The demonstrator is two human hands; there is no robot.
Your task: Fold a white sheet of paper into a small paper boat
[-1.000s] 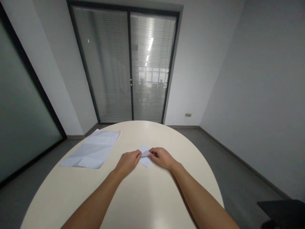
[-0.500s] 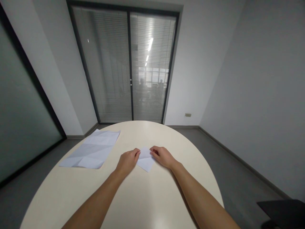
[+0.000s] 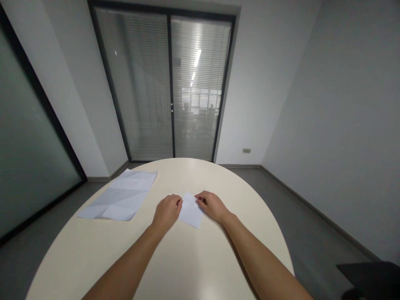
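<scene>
A small folded white paper (image 3: 191,211) lies on the cream oval table (image 3: 187,266) between my two hands. My left hand (image 3: 167,211) pinches its left edge with curled fingers. My right hand (image 3: 211,205) holds its right edge, fingers bent and closed on the paper. The paper now shows as a flat four-sided piece, with its near corner pointing toward me. Both forearms stretch out from the bottom of the view.
A larger creased white sheet (image 3: 121,196) lies flat at the table's far left. Beyond the table stand dark-framed glass doors with blinds (image 3: 170,87). A dark object (image 3: 371,277) sits at the lower right, off the table.
The small paper has been opened out from a narrow fold into a wider flat piece. Both hands drew slightly toward me and apart while keeping hold of it.
</scene>
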